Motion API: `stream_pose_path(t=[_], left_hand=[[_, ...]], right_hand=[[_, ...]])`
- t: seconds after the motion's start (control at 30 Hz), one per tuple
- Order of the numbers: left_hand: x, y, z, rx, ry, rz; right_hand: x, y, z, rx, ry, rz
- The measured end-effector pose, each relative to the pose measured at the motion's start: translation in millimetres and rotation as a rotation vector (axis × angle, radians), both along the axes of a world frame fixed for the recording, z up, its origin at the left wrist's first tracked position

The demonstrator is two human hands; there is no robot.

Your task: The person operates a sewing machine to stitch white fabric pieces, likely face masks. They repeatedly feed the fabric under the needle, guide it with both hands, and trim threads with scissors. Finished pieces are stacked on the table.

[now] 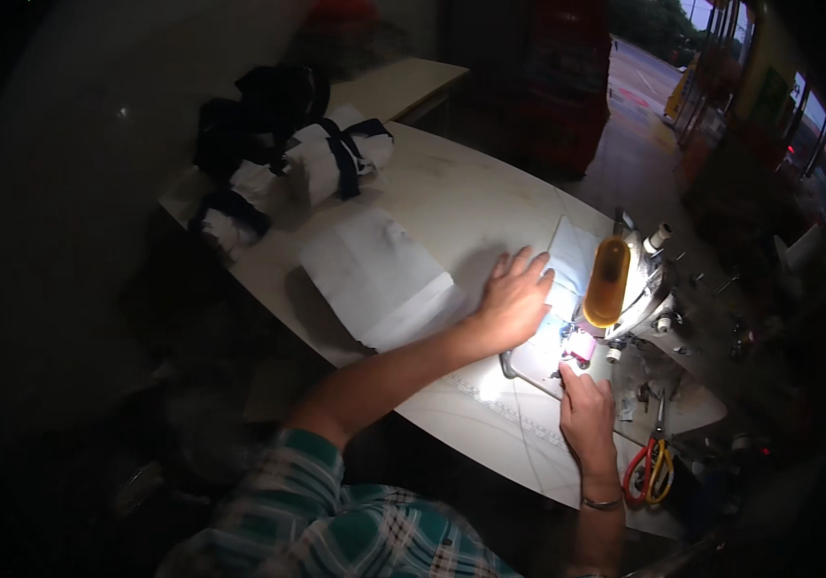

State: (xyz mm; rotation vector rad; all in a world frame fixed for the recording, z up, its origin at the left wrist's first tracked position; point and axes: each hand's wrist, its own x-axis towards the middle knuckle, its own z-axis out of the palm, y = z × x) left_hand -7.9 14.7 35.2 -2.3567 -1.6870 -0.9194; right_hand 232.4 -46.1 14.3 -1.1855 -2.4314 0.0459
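Observation:
My left hand (519, 299) is open, fingers spread and resting at the left edge of pale blue material (573, 252) on a lit sewing machine (636, 289) with a yellow oval part. My right hand (586, 414) is closed just below the pink part (580, 347) by the needle, fingertips at small dark parts; what they hold, if anything, is hidden. A folded white sheet (379, 275) lies left of my left hand. A clear ruler strip (519, 414) runs along the front edge of the worktable (451, 193). Red-and-yellow handled scissors (661, 467) lie right of my right hand.
Bundles of white cloth with dark bands (336, 154) and dark cloth (273, 96) sit at the table's back left, beside another pale table (403, 77). A tall red object (567, 87) stands behind, with an opening onto a street at upper right.

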Motion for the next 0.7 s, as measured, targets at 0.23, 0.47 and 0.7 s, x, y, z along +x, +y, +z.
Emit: stream_pose_path(t=[0.23, 0.47, 0.7], left_hand=[[-210, -82, 8, 0.16, 0.12, 0.553], [-262, -95, 7, 0.147, -0.003, 0.431], [-228, -92, 20, 0.188, 0.108, 0.445]], right_hand=[[-4, -4, 3, -0.035, -0.03, -0.003], [-3, 2, -3, -0.039, -0.032, 0.018], [-1, -1, -1, -0.029, -0.006, -0.01]])
